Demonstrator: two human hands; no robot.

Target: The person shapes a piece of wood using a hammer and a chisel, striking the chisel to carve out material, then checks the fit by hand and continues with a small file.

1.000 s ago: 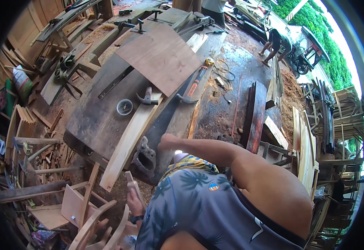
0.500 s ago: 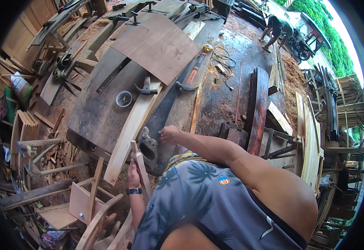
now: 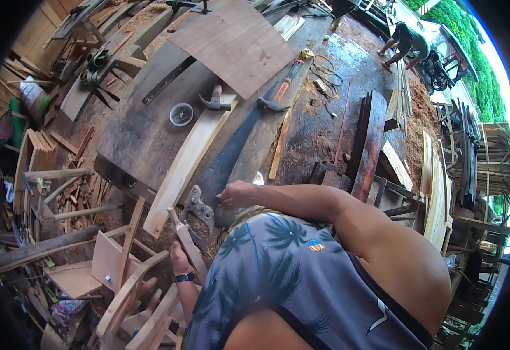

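Note:
At the bottom left, my left hand [image 3: 180, 256] is wrapped round a narrow piece of pale wood [image 3: 189, 248]. My right hand [image 3: 234, 195] hovers over or touches the handsaw [image 3: 225, 157] just beside its grey handle [image 3: 198, 211], fingers loosely bent and apart; contact is unclear. A long pale board [image 3: 179, 175] lies left of the saw on the worn work table [image 3: 123, 146], with a claw hammer [image 3: 217, 99] at its far end. An orange-handled hammer [image 3: 278, 93] and a small round container [image 3: 181, 114] with bits inside rest farther up.
A plywood sheet [image 3: 237, 49] covers part of the table, near a tape measure [image 3: 307, 54] and coiled cord [image 3: 328, 76]. Wooden frames and offcuts [image 3: 112, 262] crowd the left. Dark timber [image 3: 368, 146] lies right. A bent-over person [image 3: 406, 46] is by a motorcycle [image 3: 438, 73].
My left hand has risen with the wood piece. My right hand has shifted slightly toward the saw handle, its fingers now bent down at it. The bent-over person has kept working, arms shifting slightly.

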